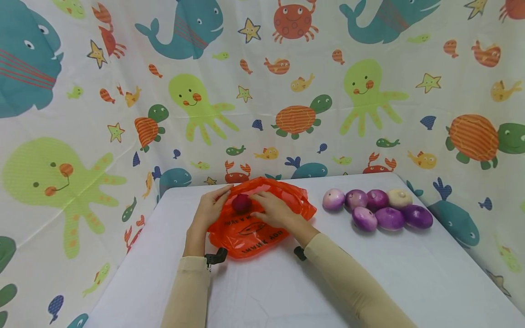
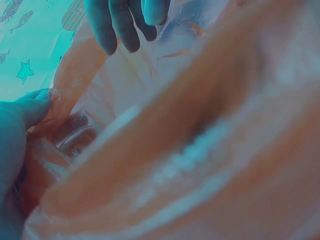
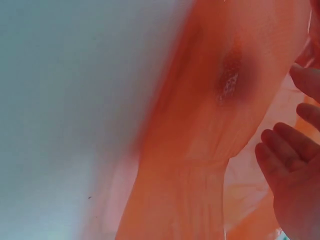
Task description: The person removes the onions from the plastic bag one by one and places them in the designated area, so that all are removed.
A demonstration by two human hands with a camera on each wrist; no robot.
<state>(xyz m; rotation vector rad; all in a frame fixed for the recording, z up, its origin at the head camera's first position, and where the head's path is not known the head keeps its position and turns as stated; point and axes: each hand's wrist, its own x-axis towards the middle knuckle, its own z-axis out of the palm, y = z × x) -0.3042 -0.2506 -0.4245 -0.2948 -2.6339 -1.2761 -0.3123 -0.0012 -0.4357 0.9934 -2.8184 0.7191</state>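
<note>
A translucent orange-red plastic bag (image 1: 262, 223) with dark printing lies spread on the white table, its mouth facing up. A round dark purple onion (image 1: 242, 203) shows at the bag between both hands; in the right wrist view a blurred dark patch shows through the film. My left hand (image 1: 211, 207) is at the bag's left side; in the left wrist view its thumb (image 2: 37, 106) lies over the film and pinches the edge. My right hand (image 1: 274, 210) reaches over the bag from the right, fingers loosely extended near the onion. In the right wrist view the right hand (image 3: 297, 172) shows spread fingers.
Several purple onions (image 1: 391, 218) and a pale one (image 1: 399, 198) lie grouped on the table's right side. A curtain (image 1: 254, 64) printed with sea animals hangs behind the white table (image 1: 135, 278). Dark wrist cameras sit on both wrists.
</note>
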